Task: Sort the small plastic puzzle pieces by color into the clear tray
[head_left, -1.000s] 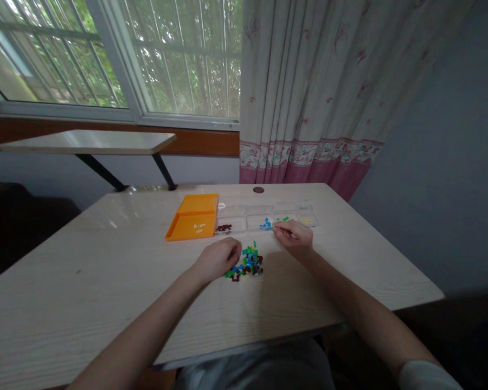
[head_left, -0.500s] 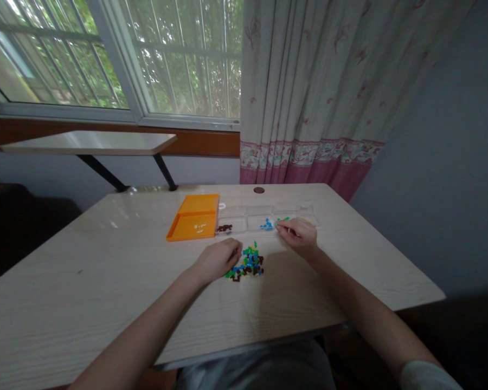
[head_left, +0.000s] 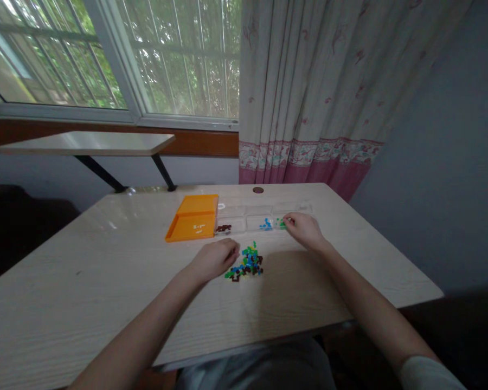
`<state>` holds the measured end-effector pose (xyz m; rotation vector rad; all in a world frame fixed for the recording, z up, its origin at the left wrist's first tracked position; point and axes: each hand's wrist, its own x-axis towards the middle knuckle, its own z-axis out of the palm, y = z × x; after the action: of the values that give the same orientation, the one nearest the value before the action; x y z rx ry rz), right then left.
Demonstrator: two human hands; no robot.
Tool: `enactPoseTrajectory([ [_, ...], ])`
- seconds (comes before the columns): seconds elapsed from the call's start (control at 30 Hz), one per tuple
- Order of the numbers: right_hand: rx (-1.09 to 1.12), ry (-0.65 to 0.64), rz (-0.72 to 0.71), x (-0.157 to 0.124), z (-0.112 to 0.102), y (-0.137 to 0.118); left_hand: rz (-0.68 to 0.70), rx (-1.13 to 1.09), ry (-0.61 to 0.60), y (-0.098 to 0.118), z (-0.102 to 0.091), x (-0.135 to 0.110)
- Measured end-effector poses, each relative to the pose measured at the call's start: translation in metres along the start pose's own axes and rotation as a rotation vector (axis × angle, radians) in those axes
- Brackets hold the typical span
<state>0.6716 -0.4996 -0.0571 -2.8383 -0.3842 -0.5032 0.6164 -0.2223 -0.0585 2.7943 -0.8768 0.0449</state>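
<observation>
A mixed pile of small plastic building pieces (head_left: 250, 262), in green, blue, brown and yellow, lies on the table. My left hand (head_left: 216, 257) rests at the pile's left edge with its fingers curled closed; what they hold, if anything, is hidden. Over the front of the clear compartment tray (head_left: 252, 213) is my right hand (head_left: 306, 229), thumb and fingers pinched at the green pieces (head_left: 281, 223). Whether a piece is between those fingertips cannot be made out. Blue pieces (head_left: 265, 224) lie in the compartment to the left, and brown pieces (head_left: 223, 228) in the leftmost front one.
An open orange case (head_left: 182, 232) with a few white pieces (head_left: 199, 228) sits left of the tray. Behind, a raised shelf (head_left: 93, 142) stands on black legs at the table's back left. A curtain (head_left: 305, 108) hangs past the back edge.
My right hand has moved slightly right, from between the blue and green pieces to the green compartment. My left hand has stayed beside the pile.
</observation>
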Motion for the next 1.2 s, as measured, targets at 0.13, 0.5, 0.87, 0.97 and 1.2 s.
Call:
enactPoseTrajectory([
  [0.13,0.006,-0.001,0.043,-0.001,-0.002,-0.003,-0.007,-0.009,-0.004,0.0,0.0,-0.001],
  [0.5,0.306,0.044,-0.291,-0.021,0.016,-0.058,-0.16,-0.97,0.073,0.001,0.013,0.011],
  [0.87,0.548,0.266,-0.389,-0.034,0.014,-0.087,-0.359,-1.789,-0.104,0.012,0.005,0.013],
  [0.97,0.566,0.248,-0.397,-0.034,0.018,-0.088,-0.326,-1.751,-0.111,0.013,0.01,0.013],
  [1.2,0.553,0.195,-0.422,-0.034,0.022,-0.085,-0.352,-1.645,-0.021,0.018,0.01,0.014],
])
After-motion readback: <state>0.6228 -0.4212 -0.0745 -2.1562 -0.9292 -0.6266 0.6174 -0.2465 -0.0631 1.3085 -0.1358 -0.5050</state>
